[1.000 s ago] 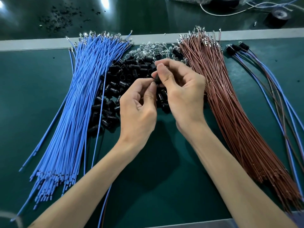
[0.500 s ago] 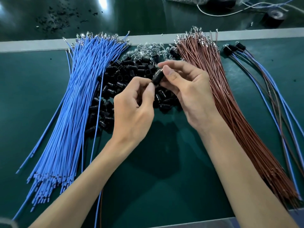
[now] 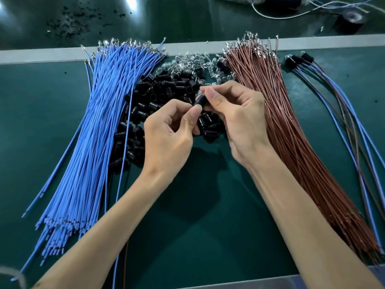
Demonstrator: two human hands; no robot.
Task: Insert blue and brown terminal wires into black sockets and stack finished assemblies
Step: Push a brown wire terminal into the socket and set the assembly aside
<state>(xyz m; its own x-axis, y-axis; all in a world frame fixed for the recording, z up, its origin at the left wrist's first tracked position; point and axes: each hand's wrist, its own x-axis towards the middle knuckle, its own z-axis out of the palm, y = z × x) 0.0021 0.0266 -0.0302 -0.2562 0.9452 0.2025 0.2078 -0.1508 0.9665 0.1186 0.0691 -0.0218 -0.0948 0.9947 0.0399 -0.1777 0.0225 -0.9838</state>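
Over glossy sockets (image 3: 158, 97), left hand (image 3: 168, 140), right hand (image 3: 239, 119) pinching cylindrical black socket (image 3: 199, 100)

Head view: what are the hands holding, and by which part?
A black socket: the right hand pinches its barrel between thumb and fingers; the left hand pinches its lower end.

Single head-worn view, close, looking forward and down at green mat (image 3: 208, 236)

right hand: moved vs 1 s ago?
Yes, slightly. The right hand, pinching the black socket, has drawn back toward the person, away from the grey strip across the bench.
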